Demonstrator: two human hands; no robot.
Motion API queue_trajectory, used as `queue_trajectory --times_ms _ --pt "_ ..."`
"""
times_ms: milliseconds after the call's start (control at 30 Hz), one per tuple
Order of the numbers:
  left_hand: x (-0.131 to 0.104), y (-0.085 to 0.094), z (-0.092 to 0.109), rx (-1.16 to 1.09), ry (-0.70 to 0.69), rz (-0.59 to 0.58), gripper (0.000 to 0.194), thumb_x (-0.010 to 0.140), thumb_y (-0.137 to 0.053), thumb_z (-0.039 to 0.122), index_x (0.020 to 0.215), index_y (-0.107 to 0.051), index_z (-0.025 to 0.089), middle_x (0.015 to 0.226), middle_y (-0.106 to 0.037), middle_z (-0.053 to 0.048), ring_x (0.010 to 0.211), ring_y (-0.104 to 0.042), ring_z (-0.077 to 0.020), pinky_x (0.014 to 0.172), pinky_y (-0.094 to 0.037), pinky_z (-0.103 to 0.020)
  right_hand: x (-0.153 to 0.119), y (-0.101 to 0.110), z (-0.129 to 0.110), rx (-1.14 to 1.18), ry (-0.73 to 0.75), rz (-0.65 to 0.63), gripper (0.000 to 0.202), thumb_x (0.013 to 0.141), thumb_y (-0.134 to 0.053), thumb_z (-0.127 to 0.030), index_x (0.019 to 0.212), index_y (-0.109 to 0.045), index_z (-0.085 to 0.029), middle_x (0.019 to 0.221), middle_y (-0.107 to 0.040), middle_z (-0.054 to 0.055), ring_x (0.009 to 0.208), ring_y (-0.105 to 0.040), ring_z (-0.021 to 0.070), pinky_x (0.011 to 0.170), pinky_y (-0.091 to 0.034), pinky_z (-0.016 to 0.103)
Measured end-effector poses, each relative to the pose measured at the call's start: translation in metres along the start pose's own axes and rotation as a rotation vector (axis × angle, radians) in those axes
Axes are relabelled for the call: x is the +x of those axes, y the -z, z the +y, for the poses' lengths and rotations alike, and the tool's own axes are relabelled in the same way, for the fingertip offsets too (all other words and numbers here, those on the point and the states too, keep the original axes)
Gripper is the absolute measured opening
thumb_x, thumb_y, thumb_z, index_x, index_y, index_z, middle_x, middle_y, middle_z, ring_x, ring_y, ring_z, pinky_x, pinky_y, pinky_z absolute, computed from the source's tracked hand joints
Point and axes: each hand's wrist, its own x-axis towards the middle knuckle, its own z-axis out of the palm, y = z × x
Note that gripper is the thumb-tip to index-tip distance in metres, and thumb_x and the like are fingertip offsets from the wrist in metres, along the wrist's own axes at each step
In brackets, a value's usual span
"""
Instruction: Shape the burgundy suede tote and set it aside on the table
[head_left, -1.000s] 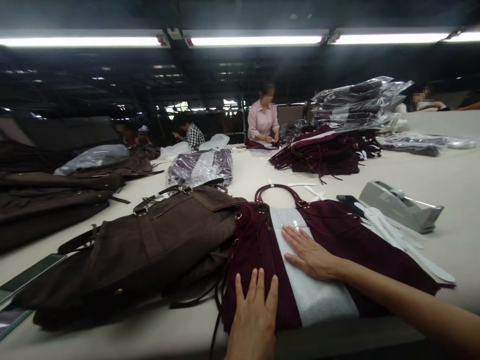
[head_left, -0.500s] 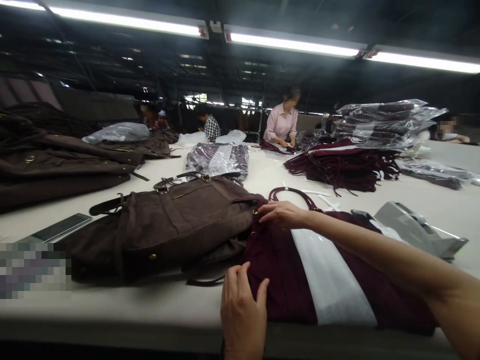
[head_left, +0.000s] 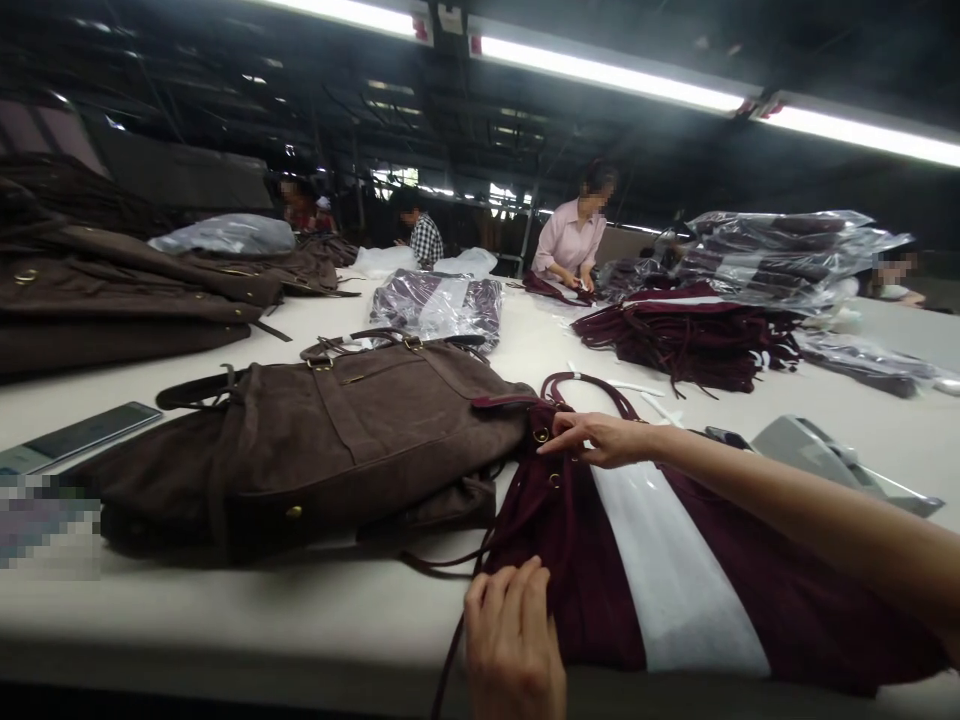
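Observation:
A burgundy bag (head_left: 592, 560) lies at the front edge of the table, with a white band (head_left: 675, 560) across it, brass rings and thin straps. My left hand (head_left: 514, 630) is closed at its near left corner, fingers together on the fabric and thumb hidden. My right hand (head_left: 600, 440) reaches in from the right over the bag's top. Its index finger is stretched out beside a brass ring (head_left: 541, 435); the other fingers are partly curled, with nothing visible in them. A brown bag (head_left: 322, 450) lies left of it, touching its upper corner.
Brown bags (head_left: 120, 290) are piled at the left beside a phone-like flat device (head_left: 90, 430). Wrapped bags (head_left: 439, 305) and a burgundy stack (head_left: 690, 335) lie farther back. A grey tape-dispenser-like object (head_left: 817, 455) stands right. A co-worker (head_left: 570, 240) handles burgundy fabric across the table.
My left hand's fingers have drawn together, and its thumb has gone out of sight. The right hand has shifted slightly, its index finger now extended. The burgundy bag's rings and a hanging strap now show.

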Motion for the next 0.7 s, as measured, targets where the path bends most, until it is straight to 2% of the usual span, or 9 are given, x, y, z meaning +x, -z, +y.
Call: queue_trajectory --times_ms 100,200,267,333,400,467,567,633,700 --pt "0.006 0.006 0.0 0.071 -0.015 -0.037 0.014 0.09 -0.055 0.021 0.101 -0.061 0.015 0.091 -0.071 -0.008 0.085 -0.064 -0.0213 0.088 -0.043 -0.041 0.004 -0.001 -0.003 -0.09 0.006 -0.016 0.056 0.072 -0.061 -0.009 0.123 -0.064 -0.032 0.088 -0.045 0.001 0.08 -0.048 0.0144 0.078 -0.041 0.027" --pt "0.018 0.014 -0.004 0.145 -0.044 -0.052 0.012 0.091 -0.054 0.021 0.097 -0.062 0.015 0.075 -0.068 -0.004 0.068 -0.063 -0.0173 0.074 -0.045 -0.032 0.012 0.001 0.0 -0.14 0.041 -0.032 0.035 0.076 -0.07 -0.023 0.111 -0.071 -0.031 0.083 -0.046 0.001 0.078 -0.046 0.0143 0.074 -0.038 0.026" --pt "0.027 0.018 -0.007 0.202 -0.003 -0.048 0.014 0.093 -0.05 0.02 0.088 -0.063 0.016 0.062 -0.063 -0.001 0.057 -0.059 -0.0163 0.062 -0.042 -0.029 0.017 0.001 0.003 -0.167 0.076 -0.042 0.018 0.082 -0.069 -0.036 0.097 -0.076 -0.028 0.077 -0.047 0.0 0.074 -0.045 0.0136 0.071 -0.035 0.026" --pt "0.032 0.02 -0.01 0.231 0.072 -0.054 0.022 0.095 -0.046 0.021 0.078 -0.061 0.019 0.055 -0.057 0.001 0.051 -0.055 -0.0165 0.055 -0.037 -0.029 0.023 0.001 0.004 -0.207 0.106 -0.048 0.026 0.086 -0.065 -0.046 0.082 -0.077 -0.024 0.072 -0.048 0.0 0.071 -0.044 0.0133 0.068 -0.033 0.027" --pt "0.032 0.021 -0.011 0.212 0.105 -0.073 0.025 0.095 -0.045 0.021 0.074 -0.059 0.02 0.054 -0.056 0.001 0.051 -0.054 -0.0164 0.055 -0.037 -0.029 0.027 0.002 0.002 -0.279 0.117 -0.04 0.035 0.086 -0.063 -0.051 0.073 -0.075 -0.021 0.071 -0.051 0.001 0.072 -0.044 0.0141 0.068 -0.033 0.028" --pt "0.027 0.019 -0.011 0.162 0.085 -0.082 0.02 0.094 -0.048 0.021 0.077 -0.059 0.02 0.059 -0.058 0.001 0.055 -0.056 -0.0161 0.059 -0.039 -0.029 0.029 0.004 -0.006 -0.37 0.13 -0.01 0.032 0.085 -0.064 -0.049 0.074 -0.074 -0.021 0.079 -0.057 0.004 0.078 -0.047 0.0167 0.072 -0.034 0.03" --pt "0.017 0.016 -0.007 0.083 0.014 -0.068 0.008 0.091 -0.054 0.018 0.09 -0.062 0.017 0.068 -0.062 -0.001 0.064 -0.059 -0.0162 0.069 -0.045 -0.031 0.026 0.009 -0.024 -0.435 0.203 0.043 0.017 0.088 -0.062 -0.037 0.088 -0.075 -0.027 0.113 -0.062 0.005 0.106 -0.048 0.0243 0.091 -0.032 0.038" --pt "0.012 0.014 -0.003 0.052 -0.033 -0.044 0.01 0.09 -0.056 0.016 0.097 -0.062 0.015 0.076 -0.066 -0.003 0.071 -0.063 -0.017 0.077 -0.047 -0.034 0.023 0.012 -0.033 -0.369 0.27 0.008 0.02 0.092 -0.054 -0.027 0.096 -0.074 -0.028 0.127 -0.059 0.002 0.122 -0.042 0.0255 0.103 -0.027 0.041" --pt "0.01 0.012 -0.001 0.046 -0.063 -0.03 0.014 0.089 -0.057 0.015 0.101 -0.062 0.014 0.083 -0.07 -0.004 0.078 -0.066 -0.0178 0.083 -0.048 -0.034 0.023 0.011 -0.036 -0.222 0.291 -0.065 0.029 0.092 -0.047 -0.015 0.101 -0.073 -0.025 0.126 -0.062 0.001 0.126 -0.044 0.0211 0.107 -0.027 0.036"
